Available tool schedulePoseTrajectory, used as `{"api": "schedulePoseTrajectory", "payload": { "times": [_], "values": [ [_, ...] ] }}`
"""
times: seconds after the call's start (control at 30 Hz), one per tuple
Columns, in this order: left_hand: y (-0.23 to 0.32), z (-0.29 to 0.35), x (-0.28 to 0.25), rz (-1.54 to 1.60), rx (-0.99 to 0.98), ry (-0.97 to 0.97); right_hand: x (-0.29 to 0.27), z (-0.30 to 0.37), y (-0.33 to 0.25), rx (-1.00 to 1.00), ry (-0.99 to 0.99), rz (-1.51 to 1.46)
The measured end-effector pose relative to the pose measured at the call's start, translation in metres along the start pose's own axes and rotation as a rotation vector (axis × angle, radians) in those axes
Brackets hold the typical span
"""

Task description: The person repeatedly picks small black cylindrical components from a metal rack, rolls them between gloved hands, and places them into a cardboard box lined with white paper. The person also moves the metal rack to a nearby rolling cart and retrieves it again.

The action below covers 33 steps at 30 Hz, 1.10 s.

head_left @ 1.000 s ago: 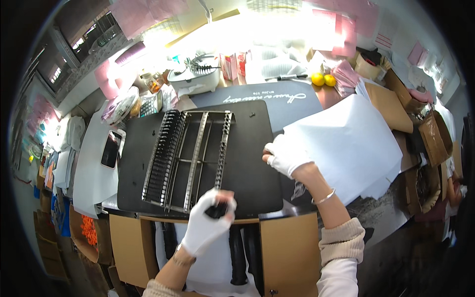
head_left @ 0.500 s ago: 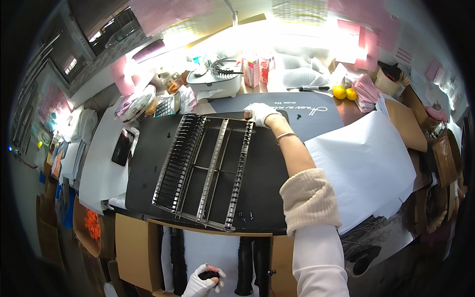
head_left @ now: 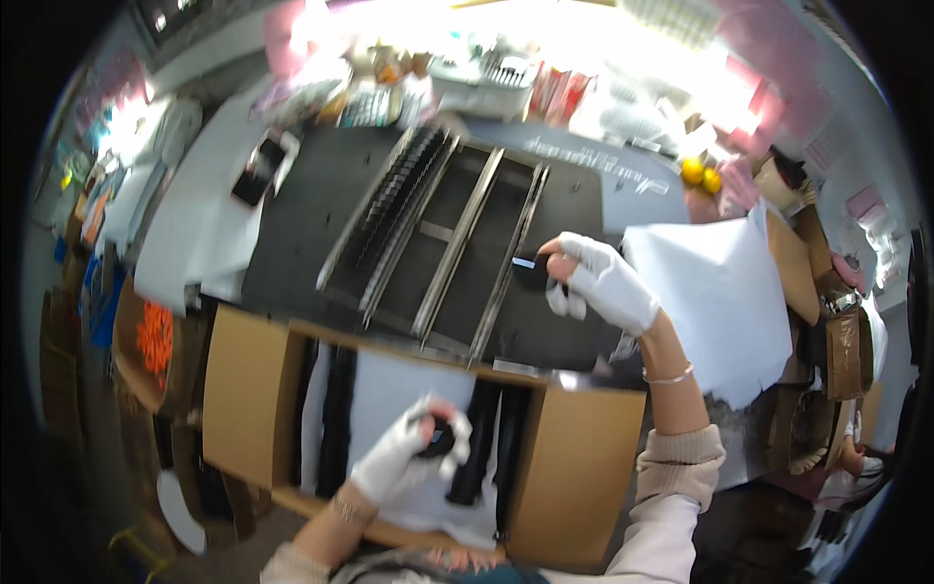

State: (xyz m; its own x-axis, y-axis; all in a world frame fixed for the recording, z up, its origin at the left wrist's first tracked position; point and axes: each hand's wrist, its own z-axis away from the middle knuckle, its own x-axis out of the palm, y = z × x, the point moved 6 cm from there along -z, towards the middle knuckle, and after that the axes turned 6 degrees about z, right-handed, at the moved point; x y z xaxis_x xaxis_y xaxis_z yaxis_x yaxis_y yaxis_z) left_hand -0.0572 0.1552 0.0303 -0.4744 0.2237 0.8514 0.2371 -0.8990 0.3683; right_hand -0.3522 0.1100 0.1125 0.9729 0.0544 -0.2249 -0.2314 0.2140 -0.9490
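My left hand [head_left: 401,457], in a white fingerless glove, curls its fingers round a small rounded black piece [head_left: 443,438] above the open carton; its kind is unclear. My right hand [head_left: 608,287], gloved the same way, pinches a small dark piece with a shiny pale end [head_left: 524,264] over the right side of the black mat [head_left: 282,263]. Left of that hand, a metal rack [head_left: 457,248] with long parallel bars lies slanted on the mat. Along its left bar runs a row of black toothed pieces [head_left: 389,190]. Motion blurs the fine detail.
Below the mat's front edge stands an open cardboard carton [head_left: 248,399] with white lining and long black furry rolls [head_left: 338,419]. White sheets [head_left: 710,292] lie right, a phone [head_left: 259,173] left. Two oranges [head_left: 702,176] sit at back right. An orange-filled box [head_left: 154,341] stands lower left.
My right hand has left the rack's far right corner and come nearer and right, now with a small dark piece. My left hand has risen with its black piece. The whole view has shifted.
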Motion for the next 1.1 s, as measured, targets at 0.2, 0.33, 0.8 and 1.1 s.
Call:
{"api": "schedulePoseTrajectory", "payload": {
  "times": [0.2, 0.33, 0.8, 1.1],
  "values": [
    [-0.021, 0.006, -0.003, 0.162, -0.232, -0.029, 0.150, 0.087, -0.024, -0.109, -0.474, 0.364],
    [-0.023, 0.035, 0.012, 0.007, -0.259, -0.291, 0.185, 0.103, -0.020, -0.015, -0.253, 0.528],
    [-0.017, 0.043, -0.047, 0.140, 0.148, 0.212, 0.186, 0.111, -0.056, 0.034, 1.194, 1.527],
    [-0.050, 0.055, -0.066, -0.093, 0.204, 0.077, 0.314, 0.154, 0.095, 0.372, 0.279, -0.652]
  ]
}}
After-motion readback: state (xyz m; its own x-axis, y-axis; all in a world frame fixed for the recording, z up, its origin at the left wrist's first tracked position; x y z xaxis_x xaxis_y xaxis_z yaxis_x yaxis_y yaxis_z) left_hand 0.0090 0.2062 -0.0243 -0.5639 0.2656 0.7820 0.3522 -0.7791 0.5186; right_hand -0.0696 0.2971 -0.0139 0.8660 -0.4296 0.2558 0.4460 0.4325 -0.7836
